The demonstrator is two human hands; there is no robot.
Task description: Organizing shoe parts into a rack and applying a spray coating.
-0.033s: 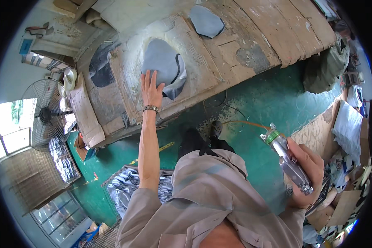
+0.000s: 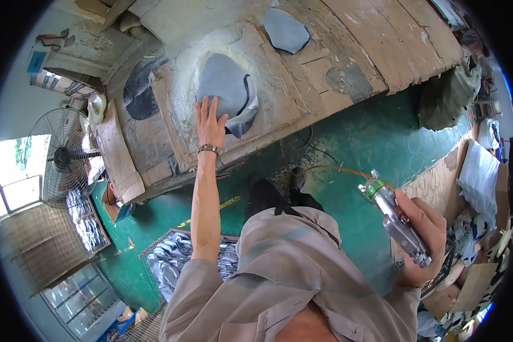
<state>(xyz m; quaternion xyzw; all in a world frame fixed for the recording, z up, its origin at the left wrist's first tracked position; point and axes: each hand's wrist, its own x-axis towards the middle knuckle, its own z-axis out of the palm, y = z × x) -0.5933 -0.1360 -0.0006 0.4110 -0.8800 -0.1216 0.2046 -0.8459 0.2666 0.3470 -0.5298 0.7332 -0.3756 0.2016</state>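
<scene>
My left hand lies with its fingers outstretched on the near edge of a grey, rounded sheet piece. The piece rests on the cardboard-covered bench, and its right side curls up with a black edge showing. In my right hand is a metal spray gun with a green ring near its tip, held away from the bench at my right side. An orange hose runs across the floor toward the gun. A second grey piece lies farther back on the bench.
A caged fan stands left of the bench. Racks of grey pieces sit low beside my left arm. At the right are a plastic bag and heaped scraps. Green cloth hangs off the bench's right end.
</scene>
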